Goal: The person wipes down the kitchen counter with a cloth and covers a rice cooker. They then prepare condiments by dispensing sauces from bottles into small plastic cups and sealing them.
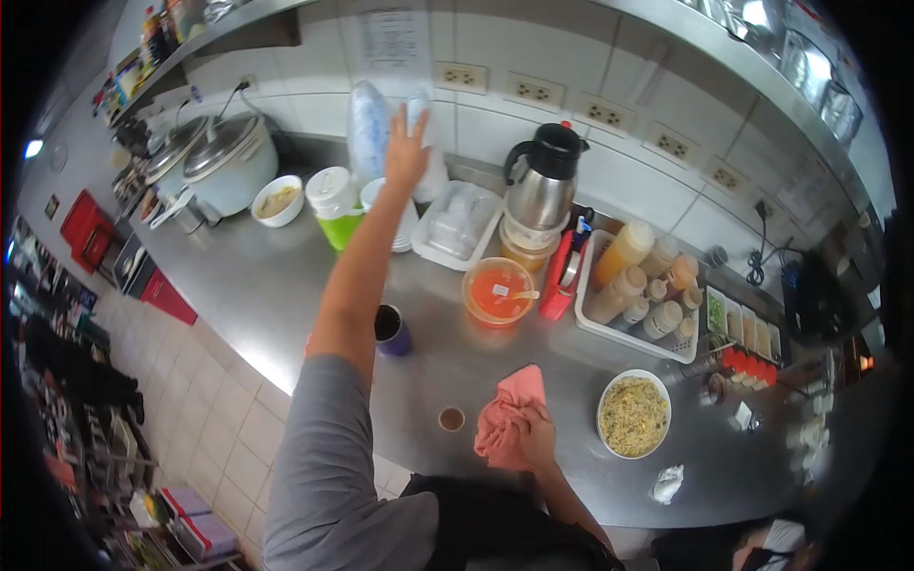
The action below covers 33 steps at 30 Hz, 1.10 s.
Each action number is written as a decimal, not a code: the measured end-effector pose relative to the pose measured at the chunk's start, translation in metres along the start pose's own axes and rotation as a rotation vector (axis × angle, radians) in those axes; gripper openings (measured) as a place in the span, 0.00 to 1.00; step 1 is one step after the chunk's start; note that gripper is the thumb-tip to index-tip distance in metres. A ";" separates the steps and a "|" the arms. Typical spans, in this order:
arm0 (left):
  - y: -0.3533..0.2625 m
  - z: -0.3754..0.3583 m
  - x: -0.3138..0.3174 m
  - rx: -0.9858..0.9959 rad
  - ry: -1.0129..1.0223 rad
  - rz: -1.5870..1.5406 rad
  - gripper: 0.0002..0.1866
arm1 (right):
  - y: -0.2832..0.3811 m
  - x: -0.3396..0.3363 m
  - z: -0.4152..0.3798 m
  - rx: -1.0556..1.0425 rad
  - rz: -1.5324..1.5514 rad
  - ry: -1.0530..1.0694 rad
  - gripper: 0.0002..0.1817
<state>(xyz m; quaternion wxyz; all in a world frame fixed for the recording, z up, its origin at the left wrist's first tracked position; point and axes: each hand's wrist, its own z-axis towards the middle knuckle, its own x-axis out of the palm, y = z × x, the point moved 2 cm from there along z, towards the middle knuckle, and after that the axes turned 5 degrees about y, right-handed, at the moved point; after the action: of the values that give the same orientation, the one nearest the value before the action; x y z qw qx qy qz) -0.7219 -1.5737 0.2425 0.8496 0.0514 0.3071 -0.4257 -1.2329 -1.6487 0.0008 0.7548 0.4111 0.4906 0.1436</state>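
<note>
My left hand (pixel 407 157) reaches to the back of the counter, its fingers stretched out and apart at a tall clear sleeve of stacked plastic lids or cups (pixel 417 107). A second, bluish wrapped stack (pixel 367 128) stands just left of it. Under my forearm are white round tubs (pixel 404 228), partly hidden. Close to my body, my right hand (pixel 535 436) grips a crumpled pink cloth (pixel 515 390) pressed on the steel counter. Left of the cloth sits a small cup of brown sauce (pixel 451 419). A white bowl of fried rice (pixel 634 415) stands to the right.
A steel thermos jug (pixel 545 176), a tub of orange sauce (pixel 499 290) and a white basket of squeeze bottles (pixel 633 338) line the back. A dark purple cup (pixel 390 330) stands beside my left arm. Rice cookers (pixel 228 162) are at far left; crumpled foil (pixel 667 483) lies front right.
</note>
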 end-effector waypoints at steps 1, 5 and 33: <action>0.018 0.007 0.016 -0.003 0.096 0.088 0.32 | -0.001 0.000 -0.001 0.018 -0.004 -0.019 0.07; 0.046 0.043 0.023 -0.006 0.291 0.041 0.16 | -0.003 0.003 -0.001 0.039 0.024 -0.062 0.09; -0.228 -0.258 -0.227 -0.102 0.346 -0.620 0.39 | 0.155 -0.057 0.084 -0.289 0.185 -0.249 0.17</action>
<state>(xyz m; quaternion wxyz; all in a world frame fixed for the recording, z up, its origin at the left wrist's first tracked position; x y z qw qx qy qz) -1.1193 -1.4708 0.2027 0.6169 -0.0153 0.4682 -0.6324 -1.1586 -1.6280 0.1697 0.8442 0.3565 0.3281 0.2294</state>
